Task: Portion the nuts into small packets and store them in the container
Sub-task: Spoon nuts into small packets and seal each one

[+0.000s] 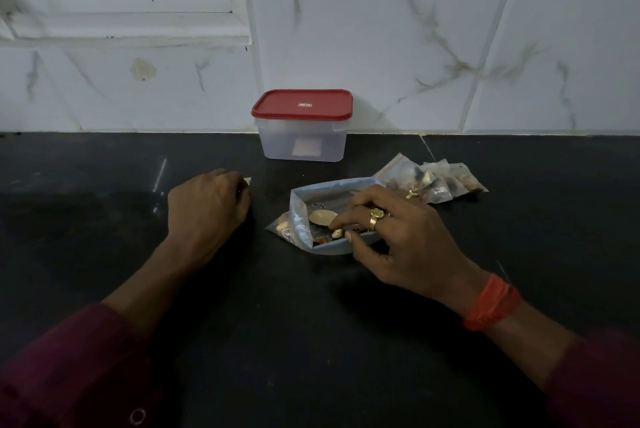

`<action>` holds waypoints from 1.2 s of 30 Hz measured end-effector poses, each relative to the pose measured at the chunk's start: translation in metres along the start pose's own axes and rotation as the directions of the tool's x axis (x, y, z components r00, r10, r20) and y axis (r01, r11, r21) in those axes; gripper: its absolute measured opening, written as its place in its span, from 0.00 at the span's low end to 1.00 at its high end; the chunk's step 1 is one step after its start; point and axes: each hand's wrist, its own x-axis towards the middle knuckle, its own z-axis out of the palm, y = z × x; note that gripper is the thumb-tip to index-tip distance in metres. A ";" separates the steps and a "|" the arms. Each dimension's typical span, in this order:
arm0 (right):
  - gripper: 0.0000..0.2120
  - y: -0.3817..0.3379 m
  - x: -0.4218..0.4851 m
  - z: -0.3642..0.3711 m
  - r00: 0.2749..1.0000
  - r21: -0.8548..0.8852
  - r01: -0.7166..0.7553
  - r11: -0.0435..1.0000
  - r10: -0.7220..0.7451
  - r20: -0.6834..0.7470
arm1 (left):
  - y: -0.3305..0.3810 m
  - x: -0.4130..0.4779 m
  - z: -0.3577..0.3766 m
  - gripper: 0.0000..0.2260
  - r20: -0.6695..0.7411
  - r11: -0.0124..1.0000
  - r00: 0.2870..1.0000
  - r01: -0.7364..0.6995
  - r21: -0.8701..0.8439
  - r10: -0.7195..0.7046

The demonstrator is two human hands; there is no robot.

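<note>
While the translucent rectangular plastic container [303,143] sits at the back against the white marbled wall tiles [415,47], red snap-on lid [302,103] on, the work is up front on the black stone counter [311,323]. Right hand [405,240] is in the mouth of the large blue-tinted plastic zip bag [329,190], thumb and forefinger pinching a pale nut [336,233]; more nuts lie loose in the bag's left corner. Left hand [207,206] is curled knuckles-up, with the pale corner of a small clear packet [247,181] sticking out past the fingers. Looks gripped, but fingertips are hidden. Filled small packets [436,178] are piled just right of the bag.

Handling call: nuts are light, hard, smooth and roll easily, so pinch one or two at a time. Packet film is thin, floppy and slippery. Hold it at the stiffer zip rim, mouth up, or it spills.
</note>
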 end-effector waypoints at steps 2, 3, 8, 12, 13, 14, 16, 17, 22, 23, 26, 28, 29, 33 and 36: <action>0.11 -0.002 0.002 0.000 0.998 0.080 -0.058 0.995 0.060 -0.032 | 0.007 -0.003 -0.005 0.09 -0.194 0.976 0.978 0.035 -0.214 -0.078; 0.11 -0.004 0.003 0.000 0.993 0.146 -0.104 0.984 0.112 -0.045 | 0.013 -0.005 -0.008 0.09 -0.289 0.936 0.946 0.037 -0.349 -0.145; 0.14 -0.018 0.006 0.001 0.938 0.447 -0.311 0.839 0.348 -0.002 | 0.054 -0.022 -0.018 0.09 -0.358 0.661 0.911 -0.142 -0.737 -0.203; 0.14 -0.027 0.007 0.002 0.907 0.567 -0.353 0.744 0.420 0.014 | 0.084 -0.037 -0.025 0.09 -0.349 0.566 0.935 -0.254 -0.785 -0.065; 0.14 -0.028 0.007 0.002 0.898 0.586 -0.365 0.724 0.439 0.016 | 0.090 -0.041 -0.027 0.08 -0.344 0.550 0.939 -0.282 -0.786 -0.010; 0.13 -0.028 0.008 0.001 0.890 0.604 -0.372 0.705 0.456 0.016 | 0.094 -0.044 -0.027 0.08 -0.336 0.533 0.941 -0.304 -0.789 0.041; 0.11 -0.027 0.008 0.001 0.876 0.620 -0.379 0.687 0.482 0.002 | 0.099 -0.047 -0.026 0.09 -0.316 0.503 0.943 -0.324 -0.801 0.105; 0.11 -0.026 0.008 0.001 0.870 0.621 -0.382 0.685 0.493 -0.008 | 0.099 -0.048 -0.024 0.10 -0.303 0.495 0.946 -0.319 -0.809 0.114; 0.10 -0.026 0.007 0.002 0.870 0.576 -0.373 0.727 0.489 -0.054 | 0.102 -0.050 -0.021 0.23 -0.188 0.437 0.980 -0.194 -0.879 0.056; 0.10 -0.025 0.007 0.003 0.880 0.545 -0.361 0.757 0.470 -0.069 | 0.103 -0.050 -0.021 0.22 -0.152 0.406 0.988 -0.155 -0.901 0.039; 0.12 -0.024 0.005 0.005 0.904 0.444 -0.335 0.831 0.417 -0.098 | 0.103 -0.047 -0.022 0.17 -0.091 0.356 0.996 -0.085 -0.931 -0.001; 0.12 -0.023 0.004 0.006 0.903 0.408 -0.344 0.846 0.418 -0.103 | 0.102 -0.046 -0.023 0.14 -0.046 0.330 0.999 -0.043 -0.943 -0.002; 0.12 -0.023 0.004 0.006 0.903 0.394 -0.345 0.852 0.416 -0.110 | 0.102 -0.046 -0.023 0.13 -0.006 0.308 1.000 -0.008 -0.951 0.005; 0.09 -0.019 0.004 0.006 0.915 0.340 -0.319 0.885 0.381 -0.133 | 0.104 -0.047 -0.021 0.08 0.147 0.241 0.988 0.133 -0.961 0.039; 0.10 -0.019 0.004 0.005 0.896 0.371 -0.350 0.860 0.423 -0.135 | 0.103 -0.045 -0.024 0.08 0.191 0.229 0.979 0.171 -0.958 0.066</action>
